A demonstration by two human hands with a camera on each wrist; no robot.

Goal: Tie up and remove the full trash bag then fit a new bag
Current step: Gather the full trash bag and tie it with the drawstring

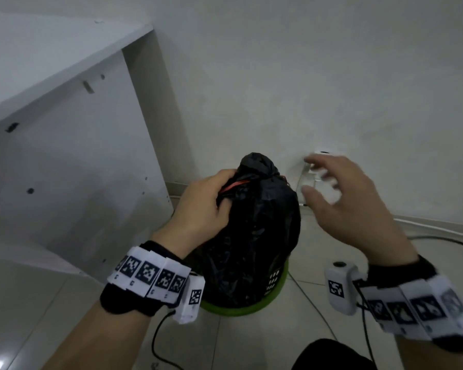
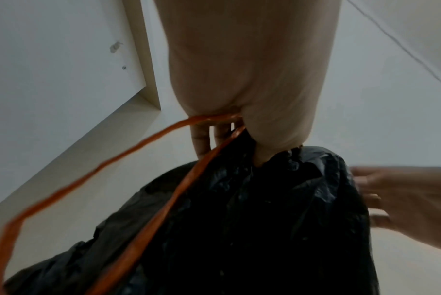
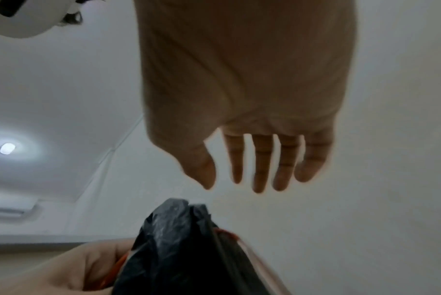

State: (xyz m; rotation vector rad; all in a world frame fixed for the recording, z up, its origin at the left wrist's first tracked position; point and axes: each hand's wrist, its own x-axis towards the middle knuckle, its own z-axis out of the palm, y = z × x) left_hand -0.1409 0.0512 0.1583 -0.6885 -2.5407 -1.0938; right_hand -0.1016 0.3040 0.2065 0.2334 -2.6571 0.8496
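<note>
The left wrist view alone showed the orange drawstring looping free. The left hand gripped the black trash bag – seated in the green bin – at its neck. The right hand hovered beside it, fingers spread, near the white cabinet.

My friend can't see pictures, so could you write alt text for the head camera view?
A person's left hand grips the gathered neck and orange drawstring of a full black trash bag sitting in a green bin, while the right hand hovers open beside it. A white cabinet stands at left on the tiled floor.
</note>
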